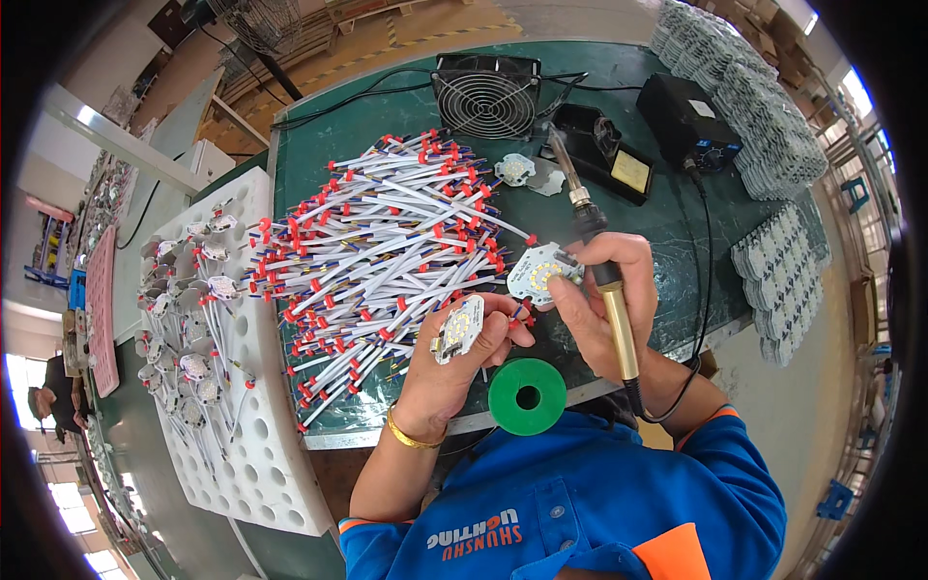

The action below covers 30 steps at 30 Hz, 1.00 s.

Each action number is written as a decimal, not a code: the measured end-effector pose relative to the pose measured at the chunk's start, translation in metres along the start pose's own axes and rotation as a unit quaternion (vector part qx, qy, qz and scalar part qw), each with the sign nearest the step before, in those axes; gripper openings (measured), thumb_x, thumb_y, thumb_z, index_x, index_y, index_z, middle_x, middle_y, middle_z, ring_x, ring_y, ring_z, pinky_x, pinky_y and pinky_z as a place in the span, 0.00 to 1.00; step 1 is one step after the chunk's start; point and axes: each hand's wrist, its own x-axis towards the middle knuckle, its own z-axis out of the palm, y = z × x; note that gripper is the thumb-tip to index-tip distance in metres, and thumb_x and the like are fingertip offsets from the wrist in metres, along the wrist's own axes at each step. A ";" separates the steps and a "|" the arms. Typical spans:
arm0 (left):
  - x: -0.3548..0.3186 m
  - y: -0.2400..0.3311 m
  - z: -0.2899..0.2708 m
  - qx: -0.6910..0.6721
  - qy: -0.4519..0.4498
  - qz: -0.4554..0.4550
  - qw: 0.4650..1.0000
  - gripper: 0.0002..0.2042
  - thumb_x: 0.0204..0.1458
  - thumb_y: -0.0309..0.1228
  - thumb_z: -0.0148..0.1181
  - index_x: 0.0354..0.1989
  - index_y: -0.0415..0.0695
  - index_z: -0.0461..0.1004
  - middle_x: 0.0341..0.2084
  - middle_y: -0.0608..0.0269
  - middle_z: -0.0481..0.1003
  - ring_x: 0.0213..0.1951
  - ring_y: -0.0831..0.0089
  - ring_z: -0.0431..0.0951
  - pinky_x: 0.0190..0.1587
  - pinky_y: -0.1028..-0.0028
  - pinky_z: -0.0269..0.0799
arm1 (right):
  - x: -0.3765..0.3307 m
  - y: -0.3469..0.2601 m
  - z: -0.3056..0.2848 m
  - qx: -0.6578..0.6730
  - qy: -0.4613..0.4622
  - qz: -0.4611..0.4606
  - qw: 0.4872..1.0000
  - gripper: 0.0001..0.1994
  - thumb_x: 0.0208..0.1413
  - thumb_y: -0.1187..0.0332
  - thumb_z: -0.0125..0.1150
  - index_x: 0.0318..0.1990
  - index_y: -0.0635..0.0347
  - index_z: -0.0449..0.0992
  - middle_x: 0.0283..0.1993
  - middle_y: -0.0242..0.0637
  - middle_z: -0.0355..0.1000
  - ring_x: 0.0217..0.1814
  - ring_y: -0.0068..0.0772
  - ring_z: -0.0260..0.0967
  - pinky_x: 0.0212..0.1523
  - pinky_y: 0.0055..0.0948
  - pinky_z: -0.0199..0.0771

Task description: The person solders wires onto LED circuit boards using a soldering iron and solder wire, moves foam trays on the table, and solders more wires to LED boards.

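My left hand point(433, 379) is closed on a white LED board point(460, 330), with its chips facing up. Between the thumb and fingers of my right hand point(592, 338) is another LED board point(531, 275), a white wire with a red collar touching its upper edge. A soldering iron point(620, 333) with a gold handle also lies in my right hand, its tip pointing up and away. Just below the hands is a green solder spool point(503, 398). White wires point(387, 256) with red collars are heaped beside my left hand.
A black fan point(486, 97), an iron stand with a yellow sponge point(631, 172) and a soldering station point(688, 121) stand at the back. Stacked boards point(778, 280) line the right edge. At left, a white foam tray point(280, 483) holds several wired boards. The iron's cord point(709, 261) loops at right.
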 end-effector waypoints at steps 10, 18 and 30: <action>-0.001 -0.003 0.000 0.021 0.020 0.033 0.999 0.16 0.50 0.37 0.60 0.40 0.37 0.72 0.30 0.62 0.76 0.31 0.79 0.74 0.29 0.82 0.65 | -0.001 -0.004 0.006 -0.060 0.007 0.001 0.998 0.17 0.43 0.78 0.64 0.40 0.60 0.64 0.36 0.37 0.66 0.29 0.22 0.65 0.27 0.21 0.66; -0.001 -0.003 0.004 0.064 0.037 0.056 0.996 0.13 0.50 0.34 0.61 0.38 0.39 0.73 0.30 0.64 0.75 0.30 0.79 0.75 0.30 0.83 0.67 | -0.004 0.000 0.006 -0.028 0.009 0.015 0.999 0.16 0.43 0.77 0.64 0.40 0.59 0.65 0.35 0.37 0.67 0.28 0.23 0.67 0.27 0.23 0.67; -0.007 -0.011 0.006 -0.023 0.079 0.055 0.995 0.14 0.50 0.26 0.60 0.44 0.40 0.67 0.26 0.66 0.73 0.29 0.80 0.74 0.30 0.84 0.66 | 0.000 -0.012 0.006 -0.119 0.000 -0.150 0.981 0.17 0.40 0.80 0.64 0.38 0.60 0.65 0.31 0.39 0.68 0.26 0.33 0.70 0.30 0.31 0.70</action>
